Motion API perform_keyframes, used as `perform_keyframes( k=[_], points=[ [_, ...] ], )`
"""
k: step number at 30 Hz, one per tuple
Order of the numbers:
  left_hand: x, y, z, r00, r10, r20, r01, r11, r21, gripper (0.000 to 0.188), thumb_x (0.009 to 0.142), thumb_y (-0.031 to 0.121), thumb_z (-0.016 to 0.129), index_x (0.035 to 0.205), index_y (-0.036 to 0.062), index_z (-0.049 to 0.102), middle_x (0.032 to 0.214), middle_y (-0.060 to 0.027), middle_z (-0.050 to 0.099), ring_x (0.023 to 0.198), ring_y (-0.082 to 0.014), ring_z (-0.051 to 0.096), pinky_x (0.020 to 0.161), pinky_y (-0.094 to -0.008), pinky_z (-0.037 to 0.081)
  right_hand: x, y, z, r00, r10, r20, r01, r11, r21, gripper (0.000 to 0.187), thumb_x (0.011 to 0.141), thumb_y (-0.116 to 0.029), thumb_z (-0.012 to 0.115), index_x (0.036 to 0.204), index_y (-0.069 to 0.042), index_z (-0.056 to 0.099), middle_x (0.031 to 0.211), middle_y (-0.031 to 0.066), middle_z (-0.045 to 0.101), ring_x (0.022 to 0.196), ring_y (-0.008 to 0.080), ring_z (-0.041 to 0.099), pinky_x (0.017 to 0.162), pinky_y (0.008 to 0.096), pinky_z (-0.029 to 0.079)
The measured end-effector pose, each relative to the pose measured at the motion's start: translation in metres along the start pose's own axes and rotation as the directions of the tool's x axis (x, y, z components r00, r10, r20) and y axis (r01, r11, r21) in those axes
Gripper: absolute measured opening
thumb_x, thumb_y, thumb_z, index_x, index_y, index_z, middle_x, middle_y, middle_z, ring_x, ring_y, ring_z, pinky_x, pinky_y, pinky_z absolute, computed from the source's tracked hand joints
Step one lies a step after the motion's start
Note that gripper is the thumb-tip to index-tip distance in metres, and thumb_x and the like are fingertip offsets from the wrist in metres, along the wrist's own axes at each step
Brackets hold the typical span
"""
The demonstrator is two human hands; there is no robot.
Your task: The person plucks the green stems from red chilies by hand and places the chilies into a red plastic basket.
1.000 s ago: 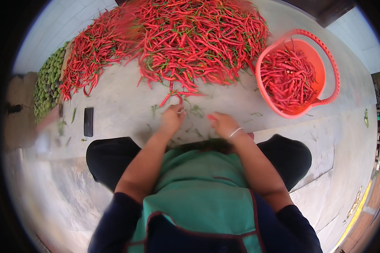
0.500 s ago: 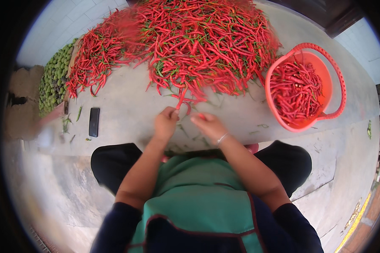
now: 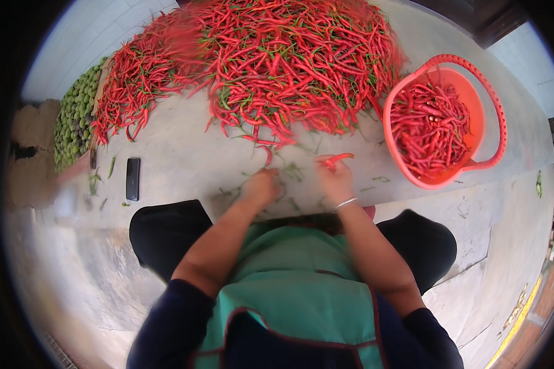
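Note:
My right hand (image 3: 337, 182), with a bracelet at the wrist, is closed on a red chili pepper (image 3: 338, 160) whose tip points right. To its left, my left hand (image 3: 262, 188) hovers low over the floor, smeared by motion, so what its fingers hold cannot be made out. Just beyond that hand lies a single curved red chili (image 3: 268, 154). Loose green stems (image 3: 292, 172) are scattered between and under both hands. A large heap of red chilies (image 3: 301, 67) with green stems spreads ahead of me. At the right stands a pink-red basket (image 3: 480, 123) with an arched handle, partly filled with stemless-looking chilies (image 3: 431, 126).
A black phone (image 3: 133, 179) lies on the floor at the left, beside a few green scraps (image 3: 94, 181). Farther left is a pile of round green fruit (image 3: 77, 120). My knees, in black trousers (image 3: 420, 249), flank a green apron (image 3: 301, 301).
My right hand has moved right, toward the basket, with a chili in its fingers. My left hand has come back nearer me and right; the chili upright at its fingertips no longer shows there.

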State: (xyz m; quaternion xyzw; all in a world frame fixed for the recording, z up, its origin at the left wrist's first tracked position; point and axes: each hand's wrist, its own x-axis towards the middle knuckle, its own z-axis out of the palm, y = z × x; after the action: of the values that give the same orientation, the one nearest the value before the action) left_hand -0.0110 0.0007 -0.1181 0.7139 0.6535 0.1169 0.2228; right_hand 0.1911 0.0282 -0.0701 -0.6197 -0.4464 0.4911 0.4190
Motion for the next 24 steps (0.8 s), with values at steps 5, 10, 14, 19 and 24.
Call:
perform_keyframes(
  k=[5, 10, 14, 19, 24],
  points=[
    [0.069, -0.037, -0.010, 0.892, -0.377, -0.248, 0.374, 0.926, -0.059, 0.037, 0.070, 0.022, 0.069, 0.102, 0.0078, 0.057, 0.099, -0.0136, 0.055, 0.088, -0.0298, 0.058, 0.074, -0.0398, 0.048, -0.008, -0.003, -0.001, 0.995, 0.008, 0.098, -0.009, 1.000, 0.005, 0.013, 0.077, -0.007, 0.057, 0.088, -0.005, 0.064, 0.065, -0.0013, 0.054, 0.058, 0.0053, 0.047, 0.054, 0.0219, 0.040],
    [0.083, -0.063, -0.018, 0.915, -0.380, -0.139, 0.399, 0.904, 0.153, 0.030, 0.075, 0.023, 0.065, 0.099, 0.0060, 0.056, 0.099, -0.0157, 0.053, 0.087, -0.0325, 0.057, 0.074, -0.0423, 0.048, -0.002, -0.011, 0.005, 0.972, -0.039, 0.232, 0.049, 0.998, -0.034, 0.012, 0.081, -0.012, 0.056, 0.087, -0.004, 0.064, 0.066, -0.0018, 0.054, 0.057, 0.0055, 0.047, 0.052, 0.0206, 0.038],
    [0.045, -0.054, -0.034, 0.964, -0.260, -0.049, 0.250, 0.955, -0.160, 0.023, 0.079, 0.025, 0.063, 0.076, 0.0025, 0.057, 0.074, -0.0127, 0.057, 0.065, -0.0280, 0.054, 0.060, -0.0397, 0.042, -0.003, -0.020, 0.011, 0.859, 0.276, 0.431, -0.378, 0.910, 0.171, 0.018, 0.086, -0.020, 0.057, 0.085, -0.003, 0.063, 0.062, -0.0027, 0.051, 0.054, 0.0057, 0.044, 0.049, 0.0212, 0.035],
    [0.013, 0.017, -0.065, 0.965, -0.207, 0.161, 0.260, 0.837, -0.482, 0.021, 0.081, 0.024, 0.059, 0.082, 0.0034, 0.058, 0.077, -0.0168, 0.059, 0.069, -0.0304, 0.056, 0.061, -0.0388, 0.043, -0.021, -0.030, 0.033, 0.839, 0.320, 0.441, -0.492, 0.792, 0.361, 0.022, 0.085, -0.024, 0.060, 0.086, -0.003, 0.061, 0.058, -0.0034, 0.046, 0.050, 0.0052, 0.039, 0.045, 0.0218, 0.031],
    [-0.009, 0.063, -0.074, 0.998, 0.039, 0.049, -0.008, 0.859, -0.513, 0.018, 0.081, 0.019, 0.060, 0.086, 0.0018, 0.058, 0.076, -0.0148, 0.056, 0.066, -0.0240, 0.053, 0.061, -0.0350, 0.042, -0.020, -0.035, 0.026, 0.896, 0.274, 0.349, -0.385, 0.870, 0.307, 0.021, 0.086, -0.025, 0.060, 0.085, -0.004, 0.061, 0.066, -0.0016, 0.049, 0.050, 0.0056, 0.039, 0.043, 0.0213, 0.029]
  ],
)
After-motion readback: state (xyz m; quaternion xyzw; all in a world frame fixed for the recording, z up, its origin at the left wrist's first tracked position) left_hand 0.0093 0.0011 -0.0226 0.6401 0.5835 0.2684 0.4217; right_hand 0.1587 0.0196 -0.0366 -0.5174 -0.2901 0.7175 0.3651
